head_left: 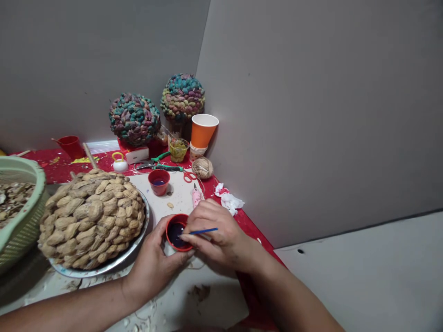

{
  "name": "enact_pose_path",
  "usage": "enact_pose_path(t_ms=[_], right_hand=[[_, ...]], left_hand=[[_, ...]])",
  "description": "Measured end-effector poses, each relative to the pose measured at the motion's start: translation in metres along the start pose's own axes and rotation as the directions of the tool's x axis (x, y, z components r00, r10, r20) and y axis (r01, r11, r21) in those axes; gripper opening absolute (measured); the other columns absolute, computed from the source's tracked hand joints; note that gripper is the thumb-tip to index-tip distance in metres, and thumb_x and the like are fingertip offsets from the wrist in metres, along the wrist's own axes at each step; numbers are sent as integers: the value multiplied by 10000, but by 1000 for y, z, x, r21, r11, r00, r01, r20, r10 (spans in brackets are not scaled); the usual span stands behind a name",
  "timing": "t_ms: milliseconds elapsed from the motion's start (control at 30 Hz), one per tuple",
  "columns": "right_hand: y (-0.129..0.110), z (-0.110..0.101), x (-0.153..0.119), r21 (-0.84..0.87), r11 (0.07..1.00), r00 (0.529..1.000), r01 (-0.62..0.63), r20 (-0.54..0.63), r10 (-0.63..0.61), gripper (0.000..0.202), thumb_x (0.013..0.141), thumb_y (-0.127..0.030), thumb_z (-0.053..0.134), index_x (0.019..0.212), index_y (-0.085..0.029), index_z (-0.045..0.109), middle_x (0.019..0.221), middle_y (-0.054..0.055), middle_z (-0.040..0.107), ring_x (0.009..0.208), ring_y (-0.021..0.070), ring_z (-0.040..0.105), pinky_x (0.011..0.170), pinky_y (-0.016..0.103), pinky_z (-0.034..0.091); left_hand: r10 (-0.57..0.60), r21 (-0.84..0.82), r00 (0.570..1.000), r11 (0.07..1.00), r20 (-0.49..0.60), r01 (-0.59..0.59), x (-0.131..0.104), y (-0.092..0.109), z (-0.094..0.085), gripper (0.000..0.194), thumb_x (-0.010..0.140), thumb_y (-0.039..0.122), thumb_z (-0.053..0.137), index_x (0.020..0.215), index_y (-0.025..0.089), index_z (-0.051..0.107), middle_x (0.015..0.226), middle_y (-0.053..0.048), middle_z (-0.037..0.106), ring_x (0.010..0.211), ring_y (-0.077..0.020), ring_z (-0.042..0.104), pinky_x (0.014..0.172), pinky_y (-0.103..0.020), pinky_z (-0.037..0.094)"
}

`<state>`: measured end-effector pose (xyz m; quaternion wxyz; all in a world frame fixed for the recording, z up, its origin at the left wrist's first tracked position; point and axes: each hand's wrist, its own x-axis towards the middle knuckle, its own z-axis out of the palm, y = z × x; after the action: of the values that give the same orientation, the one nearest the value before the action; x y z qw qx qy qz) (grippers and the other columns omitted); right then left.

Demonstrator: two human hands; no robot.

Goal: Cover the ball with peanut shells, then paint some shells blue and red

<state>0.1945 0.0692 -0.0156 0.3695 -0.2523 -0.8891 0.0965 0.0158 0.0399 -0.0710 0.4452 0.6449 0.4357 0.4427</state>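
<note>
Red cup (179, 247) with dark liquid, head view: sits near the board's front-middle, right of the peanut-covered ball (93, 219). Left hand (155, 258) curved round the cup's side, thumb at the near rim. Right hand (216, 235) pinches a blue stick (205, 230), its lower end over the cup. Ball rests in a metal basin (148, 221). Second red cup (158, 189), dark contents, stands beyond the held one. Farther back: two multicoloured balls (134, 119), orange paper cup (202, 133), twine ball (202, 167). Green basket (36, 184) at far left, holding shell pieces.
</note>
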Motion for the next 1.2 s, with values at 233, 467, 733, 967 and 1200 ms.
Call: enact_pose_path(t_ms=[233, 467, 733, 967, 1200], right_hand=[[2, -6, -1, -72, 996, 999, -44, -15, 43, 159, 979, -222, 581, 828, -191, 621, 768, 43, 668, 718, 181, 559, 724, 346, 431], [1, -2, 0, 5, 1000, 998, -7, -56, 7, 155, 983, -212, 578, 843, -183, 637, 777, 48, 678, 732, 179, 567, 716, 336, 431], [-1, 0, 0, 84, 996, 999, 0, -35, 3, 143, 974, -205, 595, 841, -183, 643, 773, 40, 690, 718, 174, 579, 716, 333, 438], [1, -8, -2, -27, 998, 998, -61, -31, 60, 135, 958, -202, 617, 825, -181, 629, 756, 39, 666, 716, 180, 578, 708, 339, 438], [3, -2, -1, 14, 997, 987, -76, -139, 77, 120, 957, -193, 622, 842, -183, 653, 771, 44, 693, 724, 178, 602, 712, 346, 476]], left_hand=[[49, 61, 999, 997, 5, -49, -1, -2, -1, 477, 770, 154, 764, 1205, 244, 591, 1178, -32, 686, 1073, -211, 640, 954, -330, 497], [38, 46, 998, 998, 53, -41, -4, -3, -1, 509, 762, 157, 779, 1224, 236, 579, 1188, -44, 680, 1072, -216, 643, 950, -338, 502], [60, 70, 998, 996, 35, -62, -1, -3, -2, 514, 745, 126, 775, 1213, 232, 592, 1172, -41, 696, 1068, -215, 652, 949, -337, 511], [89, 86, 996, 992, -21, -87, -2, -5, -3, 488, 742, 165, 787, 1193, 243, 618, 1175, -36, 707, 1074, -217, 658, 952, -337, 518], [61, 94, 998, 994, -23, -59, 0, -6, -4, 497, 757, 185, 762, 1222, 221, 592, 1210, -66, 695, 1103, -233, 655, 991, -379, 508]])
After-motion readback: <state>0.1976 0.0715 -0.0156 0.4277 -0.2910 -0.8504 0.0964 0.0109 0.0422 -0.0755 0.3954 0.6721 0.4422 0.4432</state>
